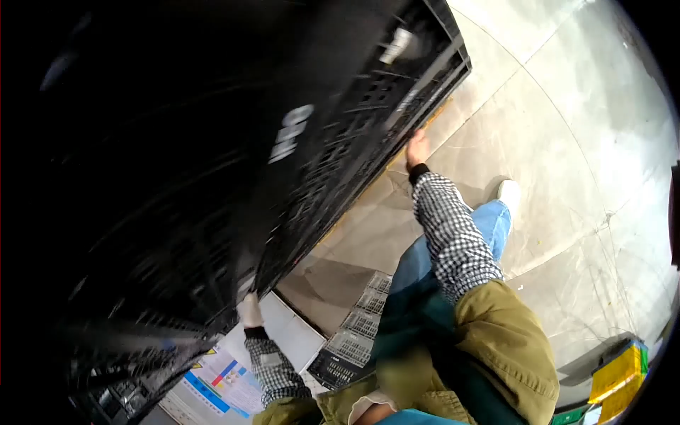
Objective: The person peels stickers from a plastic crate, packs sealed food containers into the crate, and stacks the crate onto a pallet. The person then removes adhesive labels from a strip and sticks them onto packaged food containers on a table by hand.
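Note:
A large stack of black plastic crates (319, 163) with slatted, perforated sides fills the upper left of the head view, tilted across it. My right hand (418, 149) is at the stack's right side, its fingers curled against a crate's edge and partly hidden. Lower down, my left hand (249, 312) grips the crates near their lower corner; its fingers are blurred and partly covered. Both arms reach out in black-and-white checked sleeves. Pale lettering (292, 132) shows on one crate wall, and a white label (397, 46) is near the upper end.
Grey concrete floor (567, 163) spreads to the right, with my shoe (508, 193) on it. A row of grey crates (354, 333) lies below, beside a white panel with a colourful printed sheet (225, 386). Yellow and green bins (616, 382) stand at lower right.

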The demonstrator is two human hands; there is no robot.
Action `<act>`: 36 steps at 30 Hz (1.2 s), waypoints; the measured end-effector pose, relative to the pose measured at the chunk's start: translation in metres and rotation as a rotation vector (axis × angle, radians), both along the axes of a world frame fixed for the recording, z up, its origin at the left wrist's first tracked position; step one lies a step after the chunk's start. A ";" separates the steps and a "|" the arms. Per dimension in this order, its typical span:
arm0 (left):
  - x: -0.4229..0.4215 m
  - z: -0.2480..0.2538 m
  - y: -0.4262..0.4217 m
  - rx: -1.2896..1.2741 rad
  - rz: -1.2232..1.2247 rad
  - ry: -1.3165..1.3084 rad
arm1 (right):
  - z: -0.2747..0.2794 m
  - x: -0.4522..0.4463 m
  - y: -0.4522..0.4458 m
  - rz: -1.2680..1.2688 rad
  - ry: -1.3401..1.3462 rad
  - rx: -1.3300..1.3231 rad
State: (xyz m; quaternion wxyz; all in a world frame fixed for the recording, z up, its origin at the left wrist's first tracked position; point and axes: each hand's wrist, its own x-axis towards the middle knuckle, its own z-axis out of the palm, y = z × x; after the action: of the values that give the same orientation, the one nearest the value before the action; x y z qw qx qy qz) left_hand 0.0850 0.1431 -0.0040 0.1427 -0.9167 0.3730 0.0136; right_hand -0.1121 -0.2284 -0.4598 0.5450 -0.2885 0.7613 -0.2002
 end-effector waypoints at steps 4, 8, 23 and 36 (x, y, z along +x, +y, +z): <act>-0.037 0.038 -0.073 -0.243 0.643 0.444 | 0.212 -0.081 -0.118 -0.180 -0.229 -0.677; -0.030 0.037 -0.064 -0.403 0.659 0.626 | 0.366 -0.105 -0.205 0.021 -0.509 -0.979; 0.000 0.039 -0.059 -0.295 0.735 1.021 | 0.347 -0.100 -0.256 0.489 -0.090 -1.309; 0.039 -0.108 -0.035 -0.332 1.003 0.711 | 0.444 -0.017 -0.217 0.572 -0.358 -1.261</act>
State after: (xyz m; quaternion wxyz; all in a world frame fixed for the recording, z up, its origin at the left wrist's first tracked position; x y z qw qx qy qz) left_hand 0.1238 0.1086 -0.1116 -0.1574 -0.9294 -0.0800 0.3242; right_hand -0.1296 -0.4457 -0.0156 0.4223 -0.6997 0.2939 -0.4957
